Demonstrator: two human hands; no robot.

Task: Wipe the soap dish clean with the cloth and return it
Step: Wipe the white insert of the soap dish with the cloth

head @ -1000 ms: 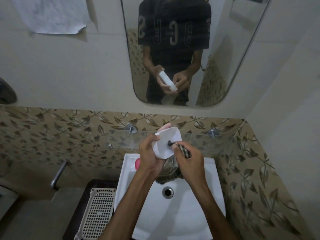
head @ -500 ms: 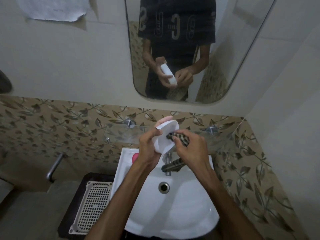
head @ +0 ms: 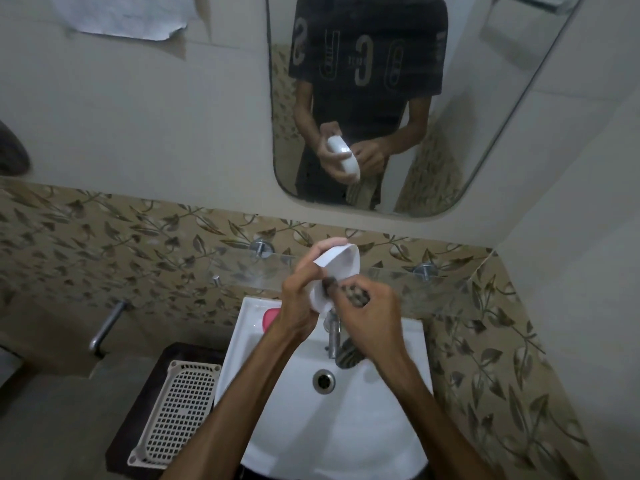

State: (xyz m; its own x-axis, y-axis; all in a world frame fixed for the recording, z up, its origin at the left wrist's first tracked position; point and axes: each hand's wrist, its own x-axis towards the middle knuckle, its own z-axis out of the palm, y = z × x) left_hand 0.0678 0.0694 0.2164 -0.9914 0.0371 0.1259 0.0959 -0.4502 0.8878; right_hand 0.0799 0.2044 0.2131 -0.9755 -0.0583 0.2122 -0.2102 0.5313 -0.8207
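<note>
My left hand [head: 299, 296] holds a white oval soap dish [head: 341, 268] tilted up on edge above the back of the white sink [head: 346, 410]. My right hand [head: 372, 306] grips a dark checked cloth [head: 356, 295] and presses a bunched part of it against the inside of the dish. The loose end of the cloth [head: 349, 355] hangs down below my right wrist beside the tap [head: 332, 336]. A pink soap bar [head: 269, 317] lies on the sink's back left ledge.
A glass shelf [head: 242, 271] runs along the tiled wall right behind the dish. A mirror [head: 398, 98] hangs above. A white perforated basket [head: 176, 410] sits on a dark stand left of the sink. A metal handle [head: 105, 327] sticks out at the left.
The dish has tipped more upright in my left hand. My right hand has slid the cloth from the dish's upper middle down toward its lower inside. The camera has tilted slightly.
</note>
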